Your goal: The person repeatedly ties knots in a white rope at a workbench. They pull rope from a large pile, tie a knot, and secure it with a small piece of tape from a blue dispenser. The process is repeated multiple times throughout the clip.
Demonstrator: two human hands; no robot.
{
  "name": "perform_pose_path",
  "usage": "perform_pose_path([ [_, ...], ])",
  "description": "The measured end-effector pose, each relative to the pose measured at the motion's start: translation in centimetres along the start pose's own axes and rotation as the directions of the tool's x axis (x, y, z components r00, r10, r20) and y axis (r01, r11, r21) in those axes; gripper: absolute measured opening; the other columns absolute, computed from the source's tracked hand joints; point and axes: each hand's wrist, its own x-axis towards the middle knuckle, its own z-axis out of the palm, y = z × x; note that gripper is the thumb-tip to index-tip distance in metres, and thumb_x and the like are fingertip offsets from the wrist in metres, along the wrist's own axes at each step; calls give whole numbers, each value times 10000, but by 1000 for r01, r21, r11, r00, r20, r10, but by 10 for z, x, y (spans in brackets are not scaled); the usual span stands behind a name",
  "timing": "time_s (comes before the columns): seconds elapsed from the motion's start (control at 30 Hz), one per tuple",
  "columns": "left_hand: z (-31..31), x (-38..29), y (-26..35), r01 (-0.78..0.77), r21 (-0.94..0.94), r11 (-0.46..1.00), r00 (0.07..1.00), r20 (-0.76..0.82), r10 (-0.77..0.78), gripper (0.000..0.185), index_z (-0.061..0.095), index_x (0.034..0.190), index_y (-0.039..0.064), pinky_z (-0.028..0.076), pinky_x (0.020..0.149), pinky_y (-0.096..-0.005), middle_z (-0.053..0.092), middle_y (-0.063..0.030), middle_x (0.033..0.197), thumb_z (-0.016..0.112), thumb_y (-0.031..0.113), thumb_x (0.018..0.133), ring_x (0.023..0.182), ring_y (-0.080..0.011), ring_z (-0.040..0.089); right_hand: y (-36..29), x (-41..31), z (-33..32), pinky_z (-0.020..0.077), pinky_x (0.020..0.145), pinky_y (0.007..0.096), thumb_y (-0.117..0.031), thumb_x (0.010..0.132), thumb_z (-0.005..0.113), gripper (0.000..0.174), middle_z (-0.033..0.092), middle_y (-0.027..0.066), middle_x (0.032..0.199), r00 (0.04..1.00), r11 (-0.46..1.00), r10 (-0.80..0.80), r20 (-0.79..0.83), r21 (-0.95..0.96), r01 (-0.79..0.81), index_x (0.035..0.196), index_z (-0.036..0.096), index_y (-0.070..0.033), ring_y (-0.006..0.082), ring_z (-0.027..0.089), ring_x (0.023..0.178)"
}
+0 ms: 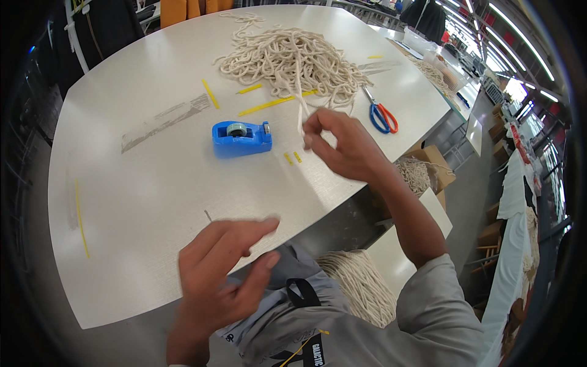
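Observation:
A heap of off-white cotton cord (289, 59) lies at the far side of the white table (151, 197). One strand of cord (300, 98) runs down from the heap to my right hand (341, 142), whose thumb and fingers pinch it above the table. My left hand (224, 270) is over the near table edge, slightly blurred, with thumb and forefinger apart and nothing between them. Between the hands and the heap stands a blue tape dispenser (243, 140) with a roll of tape. Scissors (383, 114) with one blue and one red handle lie right of my right hand.
Yellow tape strips (277, 102) and two short yellow marks (292, 158) are on the tabletop. A thick bundle of cord (360, 284) is beside my lap, near a lower white surface (417, 229). A cardboard box (433, 163) with cord stands on the right.

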Motion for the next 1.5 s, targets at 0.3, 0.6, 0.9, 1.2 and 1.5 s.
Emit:
perform_pose_path([
  [0.3,67,24,-21,-55,46,997,989,139,48,638,567,1353,80,543,853,-390,655,-136,1175,743,7,744,1105,-323,622,-79,-89,-23,485,676,417,-103,829,722,118,609,58,730,972,979,-167,166,-86,183,913,639,-105,295,608,701],
  [0.6,14,-15,-15,95,-143,985,985,158,-73,228,751,954,31,510,562,-325,701,-83,768,707,-23,737,644,-210,678,-83,-109,-52,417,474,333,-176,800,844,250,636,66,710,926,980,-189,327,116,159,983,736,-45,229,603,558],
  [0.9,-123,-59,15,22,-481,876,1000,6,-21,205,665,893,-57,530,520,-318,657,-131,688,646,130,974,581,-214,652,-56,-115,-91,436,484,304,-140,837,806,172,672,47,791,939,980,-151,310,169,102,969,734,-57,175,629,584],
  [1.2,-251,-88,23,407,-151,901,829,474,-296,135,681,774,-51,512,476,-245,684,-127,656,741,57,829,535,-175,666,-13,-111,-105,441,457,250,-200,902,755,207,711,56,724,897,855,-369,241,467,226,976,769,-8,135,653,555],
  [1.5,-314,-84,32,731,241,638,630,121,-767,76,681,834,-50,529,453,-268,710,-140,684,749,-18,823,544,-164,693,117,-112,-173,290,433,173,-286,1022,611,184,441,-87,678,729,858,412,-547,503,-107,1013,626,-103,-1,348,513],
])
